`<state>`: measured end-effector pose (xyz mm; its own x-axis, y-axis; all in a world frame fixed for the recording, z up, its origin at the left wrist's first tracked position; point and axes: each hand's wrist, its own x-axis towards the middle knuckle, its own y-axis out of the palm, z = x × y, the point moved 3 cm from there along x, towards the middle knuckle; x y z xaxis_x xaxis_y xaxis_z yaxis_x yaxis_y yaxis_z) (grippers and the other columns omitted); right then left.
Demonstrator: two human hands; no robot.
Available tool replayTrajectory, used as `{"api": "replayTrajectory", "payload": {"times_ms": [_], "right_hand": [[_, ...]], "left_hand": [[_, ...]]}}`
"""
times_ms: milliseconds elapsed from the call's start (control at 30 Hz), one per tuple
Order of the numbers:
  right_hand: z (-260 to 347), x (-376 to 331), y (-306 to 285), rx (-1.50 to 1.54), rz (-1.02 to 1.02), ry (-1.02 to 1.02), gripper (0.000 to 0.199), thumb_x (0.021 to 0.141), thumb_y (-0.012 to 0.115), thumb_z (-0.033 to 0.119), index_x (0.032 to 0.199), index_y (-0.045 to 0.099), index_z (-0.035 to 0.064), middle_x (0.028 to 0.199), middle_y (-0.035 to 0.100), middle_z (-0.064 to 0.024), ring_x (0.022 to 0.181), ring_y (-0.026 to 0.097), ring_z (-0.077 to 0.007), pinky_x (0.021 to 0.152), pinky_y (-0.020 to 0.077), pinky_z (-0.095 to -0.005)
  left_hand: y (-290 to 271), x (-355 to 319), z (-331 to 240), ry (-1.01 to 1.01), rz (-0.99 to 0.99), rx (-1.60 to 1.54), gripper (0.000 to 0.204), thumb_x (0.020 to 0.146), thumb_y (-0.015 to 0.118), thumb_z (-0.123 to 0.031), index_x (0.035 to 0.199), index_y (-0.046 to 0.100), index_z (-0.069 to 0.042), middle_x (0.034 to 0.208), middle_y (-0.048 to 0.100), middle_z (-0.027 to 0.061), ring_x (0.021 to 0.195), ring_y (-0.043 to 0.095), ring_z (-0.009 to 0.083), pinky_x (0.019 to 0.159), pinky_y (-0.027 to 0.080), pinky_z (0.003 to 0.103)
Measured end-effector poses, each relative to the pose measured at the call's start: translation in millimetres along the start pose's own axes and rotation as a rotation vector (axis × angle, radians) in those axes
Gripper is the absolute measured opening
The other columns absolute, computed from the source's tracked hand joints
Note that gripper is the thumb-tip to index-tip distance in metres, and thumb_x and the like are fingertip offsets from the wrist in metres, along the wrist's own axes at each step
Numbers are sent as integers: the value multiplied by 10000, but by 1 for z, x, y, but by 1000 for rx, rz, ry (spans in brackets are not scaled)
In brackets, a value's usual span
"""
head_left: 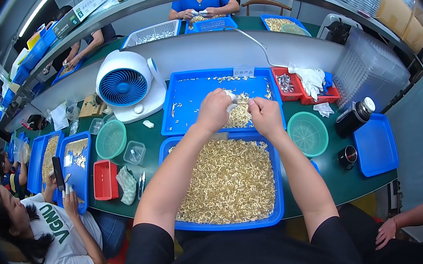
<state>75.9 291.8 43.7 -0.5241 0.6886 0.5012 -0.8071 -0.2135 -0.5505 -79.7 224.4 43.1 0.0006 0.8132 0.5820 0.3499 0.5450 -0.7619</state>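
A: Where are the person's hands?

B: Both reach forward over the far blue tray (186,94), which lies on the green table (154,133). The left hand (213,110) and the right hand (265,116) sit close together above a small heap of gold-coloured parts (239,114) near the tray's front edge.

A: Are they holding anything?

B: Both are curled into loose fists. White finger covers (231,97) show at the left hand's fingertips. Whether either hand pinches a part cannot be told; the fingers hide it.

A: What lies closer to the person?

B: A second blue tray (276,187), just below the forearms, filled with a thick layer of the same gold parts.

A: And around it?

B: A white and blue desk fan (127,85) stands left of the far tray. A green bowl (110,139) and a small red box (105,180) lie to the left, another green bowl (307,133) to the right. A red bin with white gloves (310,80) sits at the far tray's right end. A co-worker sits at lower left.
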Motion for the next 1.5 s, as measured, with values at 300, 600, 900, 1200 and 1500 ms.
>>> {"api": "replayTrajectory", "payload": {"times_ms": [300, 600, 900, 1200, 1500], "right_hand": [[-3, -58, -11, 353, -14, 254, 329, 936, 538, 220, 686, 612, 20, 553, 538, -8, 481, 459, -57, 450, 345, -240], [53, -146, -3, 900, 297, 614, 269, 950, 507, 181, 779, 621, 7, 634, 566, -5, 543, 493, -41, 488, 383, -190], [65, -163, 7, 988, 360, 592, 268, 955, 494, 175, 799, 622, -1, 656, 578, -12, 565, 502, -44, 513, 402, -186], [59, -168, 10, 947, 351, 581, 247, 951, 500, 154, 795, 616, 2, 651, 575, -8, 564, 501, -41, 507, 402, -189], [57, -171, 11, 885, 362, 518, 250, 942, 516, 143, 771, 622, -5, 634, 583, -18, 538, 496, -39, 494, 396, -193]], "left_hand": [[-40, -56, 8, -320, -155, -112, 216, 794, 679, -80, 1008, 651, -67, 931, 647, 119, 919, 600, 292, 796, 489, 386], [-73, -163, -108, -401, 456, 157, 285, 772, 702, -241, 978, 633, -57, 817, 575, 157, 831, 589, 326, 723, 485, 418], [-58, -169, -106, -443, 446, -85, 94, 761, 683, -104, 829, 648, -49, 804, 609, 131, 747, 592, 317, 644, 478, 422], [-60, -178, -101, -718, 100, -475, 86, 787, 713, -29, 835, 643, -15, 797, 640, 52, 713, 597, 133, 645, 474, 257], [-46, -188, -108, -964, -126, -1241, 163, 845, 645, 22, 1007, 628, 21, 955, 667, 85, 899, 634, 139, 807, 512, 263]]}}
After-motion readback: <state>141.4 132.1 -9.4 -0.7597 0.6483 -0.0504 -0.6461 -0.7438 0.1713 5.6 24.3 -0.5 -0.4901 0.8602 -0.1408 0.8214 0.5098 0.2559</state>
